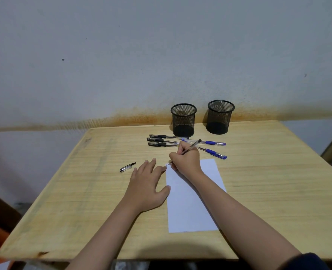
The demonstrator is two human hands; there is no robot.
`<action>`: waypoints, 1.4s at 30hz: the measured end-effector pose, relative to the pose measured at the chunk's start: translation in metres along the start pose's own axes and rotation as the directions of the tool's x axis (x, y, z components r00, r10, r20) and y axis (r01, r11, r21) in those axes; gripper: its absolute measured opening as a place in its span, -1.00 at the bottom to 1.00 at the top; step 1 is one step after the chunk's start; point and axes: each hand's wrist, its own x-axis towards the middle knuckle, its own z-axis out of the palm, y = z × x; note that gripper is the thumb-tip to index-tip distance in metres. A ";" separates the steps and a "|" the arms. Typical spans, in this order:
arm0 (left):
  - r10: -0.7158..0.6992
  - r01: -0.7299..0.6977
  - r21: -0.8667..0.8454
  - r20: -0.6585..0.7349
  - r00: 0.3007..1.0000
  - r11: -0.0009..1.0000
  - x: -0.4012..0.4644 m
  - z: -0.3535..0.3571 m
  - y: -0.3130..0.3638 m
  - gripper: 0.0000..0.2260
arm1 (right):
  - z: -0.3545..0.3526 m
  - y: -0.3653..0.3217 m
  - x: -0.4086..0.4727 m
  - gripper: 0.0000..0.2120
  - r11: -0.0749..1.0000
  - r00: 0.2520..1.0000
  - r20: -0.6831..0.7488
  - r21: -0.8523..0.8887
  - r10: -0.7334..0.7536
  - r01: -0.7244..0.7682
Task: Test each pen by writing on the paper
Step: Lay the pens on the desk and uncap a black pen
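On the paper (190, 201), at its far-left corner, right hand (186, 160) pinches a pen (191, 146), tip down. Left hand (147, 184) lies spread flat at paper's left edge. Cap (127, 167) further left; 5 pens (186, 143) beyond paper, w/ 2 mesh cups (183, 119) behind.

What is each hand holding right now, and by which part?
The right hand grips a pen low on its barrel, near the tip. The left hand holds nothing.

pen (191, 146): uncapped, tip on paper (190, 207) corner | five pens (186, 143) lying behind (capped)
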 end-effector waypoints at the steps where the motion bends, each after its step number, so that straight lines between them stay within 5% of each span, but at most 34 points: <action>1: 0.002 -0.002 0.001 -0.001 1.000 1.000 0.000 0.000 0.000 -0.33 | 0.000 0.001 0.000 -0.76 1.000 1.000 -0.002 0.001 0.006 -0.006; 12: 0.015 -0.016 -0.025 -0.034 0.999 1.000 0.000 0.000 -0.001 -0.36 | 0.000 -0.002 -0.001 -0.74 1.000 0.999 -0.033 -0.012 -0.002 0.002; 15: 0.046 -0.064 -0.107 -0.159 0.986 0.992 -0.002 -0.001 -0.002 -0.50 | -0.002 -0.002 -0.001 -0.75 0.999 0.999 -0.033 0.032 0.027 -0.026; 17: 0.017 -0.071 -0.130 -0.378 0.926 0.989 -0.003 -0.001 -0.003 -0.65 | -0.005 -0.004 -0.001 -0.77 0.991 0.998 -0.036 0.127 0.049 -0.045; 20: -0.199 0.106 -0.181 -0.650 0.734 0.978 0.001 -0.002 -0.008 -0.77 | -0.007 -0.005 -0.003 -0.80 0.949 0.996 -0.033 0.310 0.080 -0.066; 23: -0.481 0.358 -0.322 -0.599 0.640 0.876 0.003 -0.008 -0.010 -0.70 | -0.007 -0.005 -0.004 -0.82 0.932 0.995 -0.010 0.351 0.096 -0.086; 26: -0.612 0.513 -0.335 -0.467 0.639 0.791 0.005 -0.009 -0.014 -0.70 | -0.005 -0.006 -0.006 -0.77 0.926 0.998 -0.001 0.372 0.068 -0.063; 32: -0.626 0.527 -0.338 -0.446 0.640 0.780 0.010 -0.010 -0.015 -0.90 | -0.006 -0.020 -0.014 -0.71 0.951 0.995 -0.044 0.292 -0.088 0.097; 36: -0.495 0.239 -0.531 -0.414 0.764 0.813 0.005 -0.013 -0.012 -0.89 | -0.016 -0.039 -0.023 -0.84 0.949 0.988 0.124 0.312 -0.087 0.045; 42: -0.444 0.022 -0.828 -0.278 0.852 0.560 -0.004 -0.032 0.014 -0.85 | -0.045 -0.046 -0.036 -0.90 0.963 0.947 0.289 0.263 -0.139 0.061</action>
